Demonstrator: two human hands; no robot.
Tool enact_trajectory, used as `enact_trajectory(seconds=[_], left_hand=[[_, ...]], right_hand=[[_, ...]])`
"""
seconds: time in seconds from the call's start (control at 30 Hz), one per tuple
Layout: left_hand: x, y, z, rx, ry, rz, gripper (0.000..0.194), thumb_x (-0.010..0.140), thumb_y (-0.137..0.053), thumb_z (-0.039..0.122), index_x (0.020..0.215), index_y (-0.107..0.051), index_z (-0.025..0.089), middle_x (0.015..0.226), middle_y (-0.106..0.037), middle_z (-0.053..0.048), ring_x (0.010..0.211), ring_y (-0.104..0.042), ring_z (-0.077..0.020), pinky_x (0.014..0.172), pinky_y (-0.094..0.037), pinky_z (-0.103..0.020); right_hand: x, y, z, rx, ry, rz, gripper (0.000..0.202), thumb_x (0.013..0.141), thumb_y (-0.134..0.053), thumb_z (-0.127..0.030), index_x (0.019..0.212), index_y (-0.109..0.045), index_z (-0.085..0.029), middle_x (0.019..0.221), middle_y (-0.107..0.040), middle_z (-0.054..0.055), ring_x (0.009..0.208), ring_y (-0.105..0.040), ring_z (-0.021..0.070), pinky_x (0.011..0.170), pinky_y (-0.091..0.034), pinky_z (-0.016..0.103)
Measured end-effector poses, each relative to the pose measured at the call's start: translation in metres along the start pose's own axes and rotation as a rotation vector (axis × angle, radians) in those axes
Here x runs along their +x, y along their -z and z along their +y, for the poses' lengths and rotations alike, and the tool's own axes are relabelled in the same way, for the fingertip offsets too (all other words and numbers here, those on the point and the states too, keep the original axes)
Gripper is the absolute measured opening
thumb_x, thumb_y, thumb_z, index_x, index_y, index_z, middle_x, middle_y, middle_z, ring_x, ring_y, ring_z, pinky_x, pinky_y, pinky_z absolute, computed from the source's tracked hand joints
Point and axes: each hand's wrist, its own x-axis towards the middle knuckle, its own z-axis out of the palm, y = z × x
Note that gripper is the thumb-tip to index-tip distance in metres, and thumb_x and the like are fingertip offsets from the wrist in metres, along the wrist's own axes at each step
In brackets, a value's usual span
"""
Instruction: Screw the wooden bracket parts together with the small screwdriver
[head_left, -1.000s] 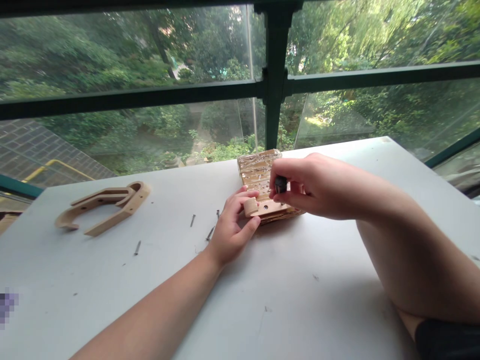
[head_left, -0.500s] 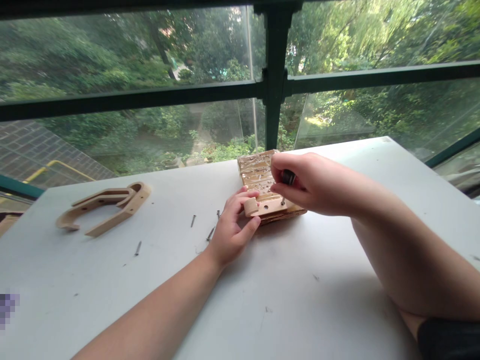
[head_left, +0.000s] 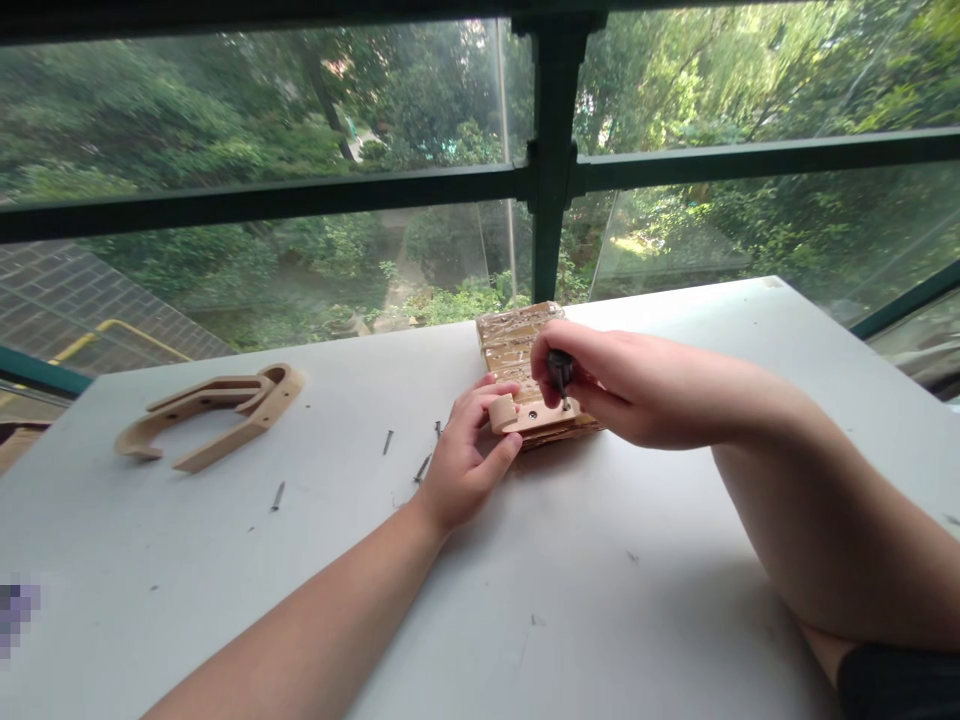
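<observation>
My left hand point(head_left: 466, 462) is closed around the curled end of a beige wooden-looking hook point(head_left: 547, 413), thumb in front and fingers behind. The hook lies along the near edge of a block wrapped in clear tape point(head_left: 517, 328), and my left fingers also press on that block. In its straight part a dark screw hole shows. My right hand point(head_left: 630, 385) grips a screwdriver point(head_left: 559, 368) by its black handle. Its shaft points down to a screw point(head_left: 566, 406) at the hook's right end. The rest of the handle is hidden by my right fingers.
Several loose screws point(head_left: 278, 496) are scattered on the white table point(head_left: 450, 640) left of my left hand. More beige hooks point(head_left: 225, 425) lie nested at the far left. Windows with dark green frames point(head_left: 551, 150) stand behind the table.
My right hand has turned with the screwdriver and shifted slightly left and down, so more of the handle and shaft shows. My left hand and the hook have stayed in place.
</observation>
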Motion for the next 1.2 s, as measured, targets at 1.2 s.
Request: enact_trajectory(seconds=[1.2], left_hand=[[-0.0009,0.0009,0.0027,0.014,0.019,0.0,0.026,0.093,-0.063,0.038,0.115,-0.058,0.025,0.146,-0.056,-0.01,0.154,-0.03,-0.0291,0.126,-0.029,-0.053]], right_hand=[[0.005,0.0026,-0.0029,-0.223,-0.075,0.098,0.013,0.087,-0.061,-0.029,0.086,-0.05,-0.021,0.073,-0.056,0.0,0.062,-0.041,0.0125,0.06,-0.025,0.028]])
